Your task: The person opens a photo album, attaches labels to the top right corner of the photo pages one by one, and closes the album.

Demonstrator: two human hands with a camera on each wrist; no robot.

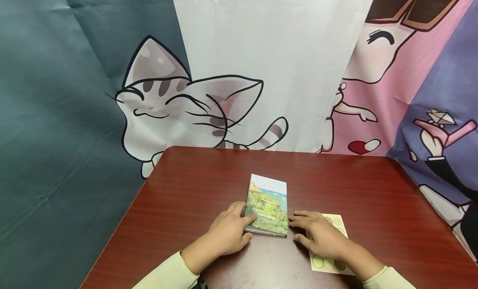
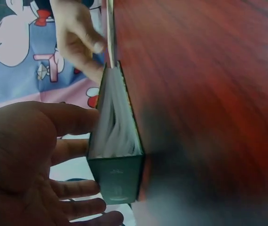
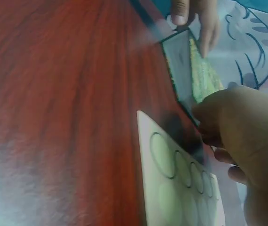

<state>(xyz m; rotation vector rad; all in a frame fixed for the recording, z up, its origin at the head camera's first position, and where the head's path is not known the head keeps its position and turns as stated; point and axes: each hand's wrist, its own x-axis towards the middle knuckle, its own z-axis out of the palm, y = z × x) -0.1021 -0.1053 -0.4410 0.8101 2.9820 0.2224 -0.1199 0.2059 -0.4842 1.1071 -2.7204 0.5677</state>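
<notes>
A small thick photo album (image 1: 267, 206) lies closed on the table, its cover printed with yellow-green trees, blue water and a white top band. Its dark green spine (image 2: 117, 176) and page edges show in the left wrist view. My left hand (image 1: 229, 229) rests at the album's left edge, fingers spread and one finger over the cover. On the other side, my right hand (image 1: 323, 235) has its fingertips close to the album's right edge. Beneath that hand lies a pale yellow sheet of round stickers (image 1: 337, 222), partly covered by the palm and wrist.
The dark red wooden table (image 1: 201, 177) has rounded far corners. Behind it hangs a cloth backdrop (image 1: 276, 52) with cartoon figures, among them a smiling cat (image 1: 168, 110). Light glares off the table's near part.
</notes>
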